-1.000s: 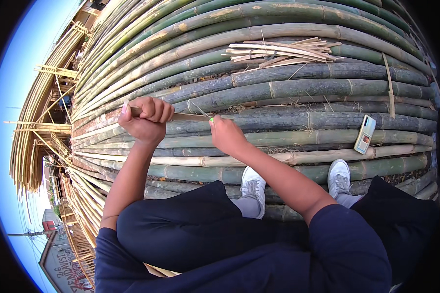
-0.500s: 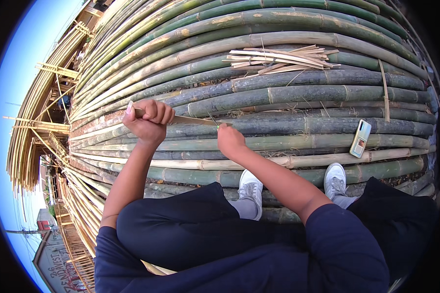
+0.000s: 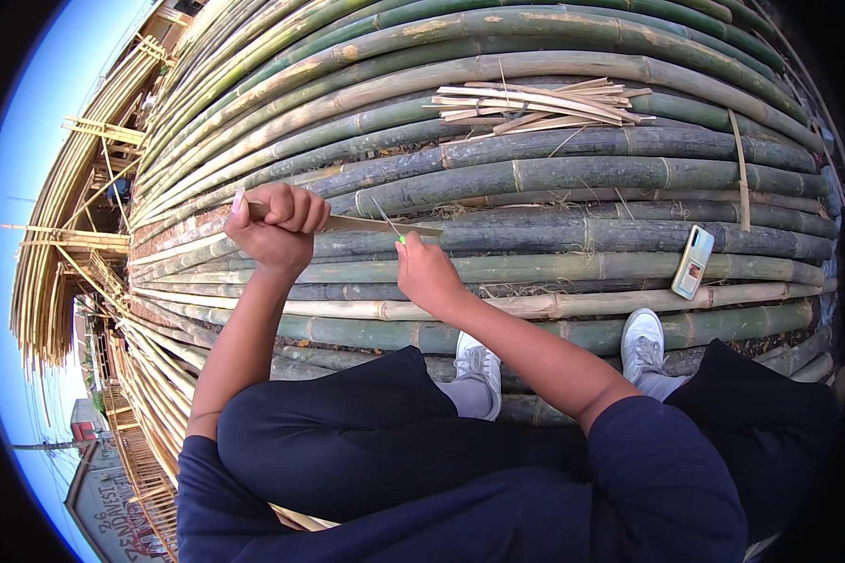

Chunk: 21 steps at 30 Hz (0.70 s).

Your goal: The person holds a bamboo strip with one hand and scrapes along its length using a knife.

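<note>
A: Where is the piece being worked?
B: The flat tan strip is nearer the wearer than the bundle of pale strips and left of it; the left hand is closed in a fist around it, its right end sticking out free
A: And the right hand?
B: Gripping a small green-handled knife, which crosses the strip in this view; whether it bites, I can't tell
A: So how much is done?
B: The held one looks unfinished to me. The bundle lies on bamboo poles, with a lone strip to its right, but whether those are finished or waiting doesn't show
A: What's left, then?
B: At least the held strip, I'd judge
</note>
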{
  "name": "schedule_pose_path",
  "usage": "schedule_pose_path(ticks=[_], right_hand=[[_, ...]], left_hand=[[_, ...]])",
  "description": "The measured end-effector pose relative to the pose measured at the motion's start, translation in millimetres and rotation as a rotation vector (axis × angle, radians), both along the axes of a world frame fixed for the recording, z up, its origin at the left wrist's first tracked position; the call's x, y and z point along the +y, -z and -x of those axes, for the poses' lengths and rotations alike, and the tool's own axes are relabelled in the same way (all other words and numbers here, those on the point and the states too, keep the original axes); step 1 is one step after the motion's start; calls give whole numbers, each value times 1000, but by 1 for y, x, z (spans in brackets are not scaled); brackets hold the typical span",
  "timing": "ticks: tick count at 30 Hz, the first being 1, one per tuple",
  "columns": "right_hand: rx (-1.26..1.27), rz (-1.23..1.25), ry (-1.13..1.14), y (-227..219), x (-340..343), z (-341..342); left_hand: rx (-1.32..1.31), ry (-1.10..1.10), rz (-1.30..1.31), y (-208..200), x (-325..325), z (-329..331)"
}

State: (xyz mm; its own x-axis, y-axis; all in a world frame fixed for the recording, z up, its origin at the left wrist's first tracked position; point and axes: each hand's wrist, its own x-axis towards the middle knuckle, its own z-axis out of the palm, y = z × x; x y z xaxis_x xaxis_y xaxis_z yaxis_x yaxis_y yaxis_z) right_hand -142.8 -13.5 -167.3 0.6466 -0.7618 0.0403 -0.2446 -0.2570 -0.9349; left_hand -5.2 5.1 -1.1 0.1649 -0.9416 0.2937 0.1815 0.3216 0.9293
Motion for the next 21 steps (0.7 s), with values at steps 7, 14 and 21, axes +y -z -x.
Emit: schedule_pose_path(ticks=[7,14,21], right_hand=[[321,-80,-93,129,-34,17],[13,-120,-94,8,-29,2],[277,-69,-42,80,-36,15]], left_hand=[[-51,43,3,1,-1,10],[-15,42,14,-1,-1,0],[-66,105,21,-2,-4,8]])
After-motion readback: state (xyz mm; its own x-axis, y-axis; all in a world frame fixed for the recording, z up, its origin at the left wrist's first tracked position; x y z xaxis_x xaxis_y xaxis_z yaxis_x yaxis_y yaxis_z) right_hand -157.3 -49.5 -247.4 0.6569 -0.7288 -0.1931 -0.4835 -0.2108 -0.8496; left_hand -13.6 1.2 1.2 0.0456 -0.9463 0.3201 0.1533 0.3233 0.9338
